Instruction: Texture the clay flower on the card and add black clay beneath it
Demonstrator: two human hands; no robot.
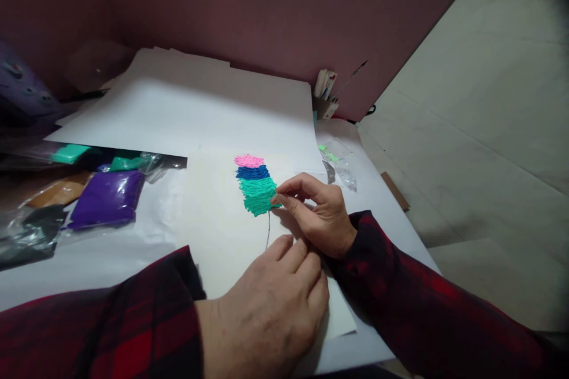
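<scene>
- Clay (256, 187), pink, blue and green, sits on pale paper (208, 207); looks light, soft, easily dented, best taken by its edge.
- Right hand (319, 208): thumb and forefinger nearly meet at the green's right edge; whether they pinch any, can't tell.
- Left hand (271, 302), fingers curled, lies nearer the wearer; its grip is hidden.

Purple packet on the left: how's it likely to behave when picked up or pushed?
Purple packet: probably slippery, since its surface has a plastic shine. Likely soft rather than rigid, given the rounded, pillowy edges. Unlikely to roll; it seems to lie on a broad side.
</scene>
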